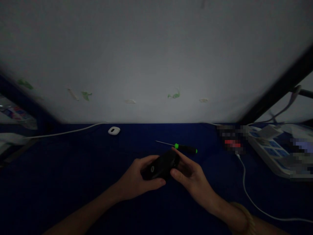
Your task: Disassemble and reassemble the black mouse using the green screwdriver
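Observation:
Between my two hands is a black rounded object (161,165) that looks like a computer mouse, with a small pale round logo at its left end. My left hand (141,178) wraps its left end, thumb along the near side. The fingers and thumb of my right hand (192,174) grip the right end. Just beyond the hands, a screwdriver (187,148) with a black and green handle lies on the dark blue surface (137,140), its thin shaft pointing left. The underside of the black object is hidden.
A small white case (114,131) lies at the back left, near a white cable (68,132). On the right are a blurred-out item with a red patch (232,143), another white cable (254,202) and a white-and-blue box (271,153). A pale wall (156,65) rises behind; a plastic bottle (19,112) is far left.

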